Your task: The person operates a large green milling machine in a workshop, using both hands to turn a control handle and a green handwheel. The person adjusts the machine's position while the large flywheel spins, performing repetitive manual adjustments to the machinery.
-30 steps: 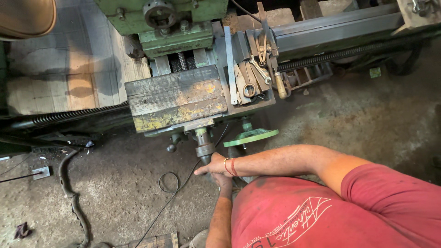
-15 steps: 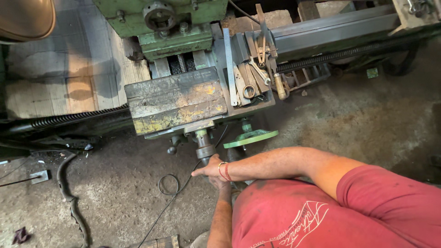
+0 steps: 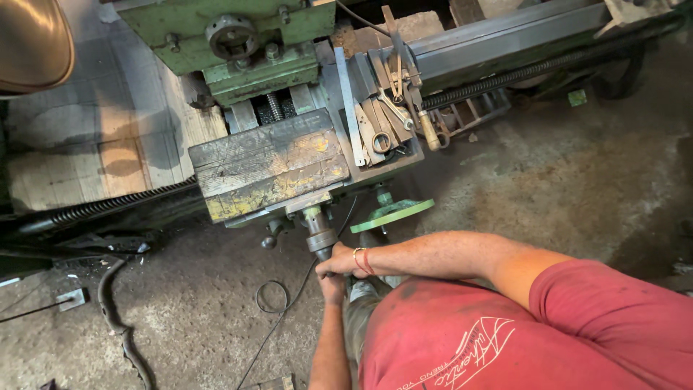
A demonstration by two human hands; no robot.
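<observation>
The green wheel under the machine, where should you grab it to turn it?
Probably at the rim of the green handwheel, from the front. It sits tilted with its near edge clear, while its hub is tucked under the carriage.

Green handwheel (image 3: 392,214) crowds the crank handle (image 3: 318,235) (floor (image 3: 202,318) leftward open).

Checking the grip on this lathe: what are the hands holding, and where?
Both hands meet at the outer end of the carriage's crank handle: right hand wrapped over it, left hand just beneath. The fingers' exact hold is hidden.
</observation>
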